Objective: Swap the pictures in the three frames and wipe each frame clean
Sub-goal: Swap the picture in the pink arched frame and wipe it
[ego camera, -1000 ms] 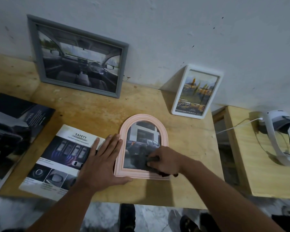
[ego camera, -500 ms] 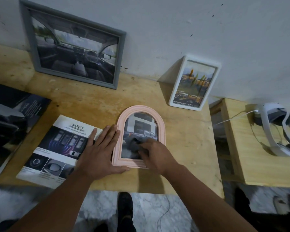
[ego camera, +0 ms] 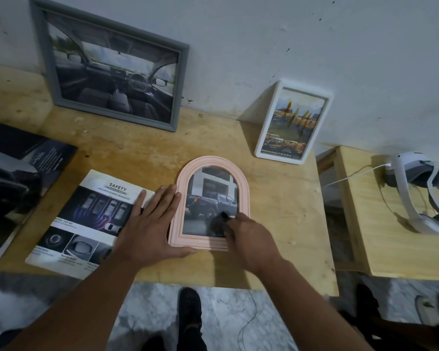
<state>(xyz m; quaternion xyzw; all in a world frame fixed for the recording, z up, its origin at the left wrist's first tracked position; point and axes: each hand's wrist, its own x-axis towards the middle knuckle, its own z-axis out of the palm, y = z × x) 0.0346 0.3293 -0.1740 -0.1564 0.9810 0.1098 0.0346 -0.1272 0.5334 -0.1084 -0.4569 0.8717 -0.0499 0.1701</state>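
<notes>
Your left hand [ego camera: 147, 229] is lying flat, fingers straight, bracing the pink frame [ego camera: 211, 202]. Your right hand [ego camera: 251, 236] is gripping a dark cloth [ego camera: 219, 222] on its glass.

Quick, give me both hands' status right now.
Left hand: open, fingers straight, pressing flat against the left edge of the pink arched frame.
Right hand: closed on a dark cloth, on the frame's glass.

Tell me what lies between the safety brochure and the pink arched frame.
In the head view, the left hand lies flat there, overlapping the safety brochure and touching the pink arched frame.
</notes>
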